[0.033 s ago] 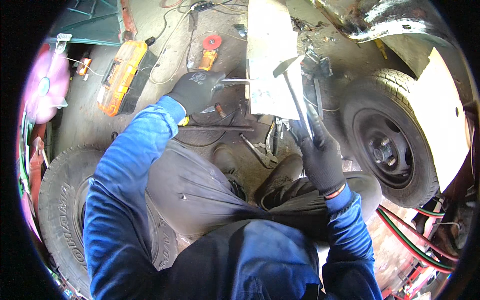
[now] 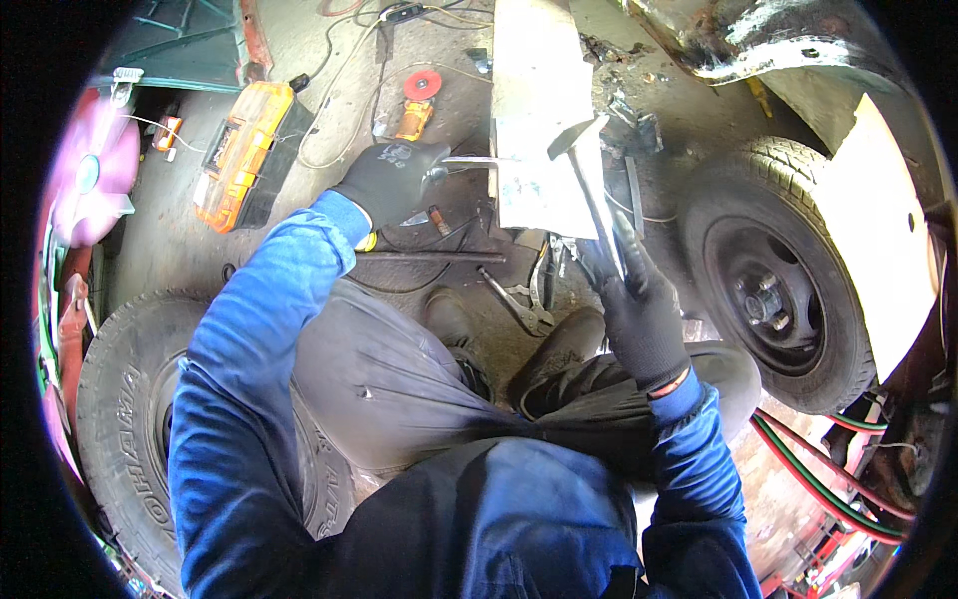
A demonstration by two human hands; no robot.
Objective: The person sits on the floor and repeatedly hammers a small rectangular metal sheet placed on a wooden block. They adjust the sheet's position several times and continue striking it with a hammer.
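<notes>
My left hand [image 2: 394,180], in a black glove, is closed around a thin metal piece [image 2: 469,161]; its kind I cannot make out. The piece points right, its tip over a long pale board or sheet [image 2: 539,70] lit very brightly. My right hand [image 2: 644,324], gloved too, grips the handle of a hammer [image 2: 591,185]. The hammer's head hangs above the near part of the board, to the right of the metal piece and apart from it. On the floor just beyond my feet lie locking pliers [image 2: 529,311] and a dark bar [image 2: 429,257].
A wheel [image 2: 763,280] stands at my right with a pale panel [image 2: 888,250] against it; a tyre [image 2: 130,419] is at my left. Far left are an orange toolbox [image 2: 249,155] and a pink fan [image 2: 100,170]. A yellow grinder [image 2: 414,118] lies beyond my left hand. Hoses [image 2: 818,479] run at right.
The hammer's head has shifted very slightly right and nearer to me. My left hand and the metal piece look the same.
</notes>
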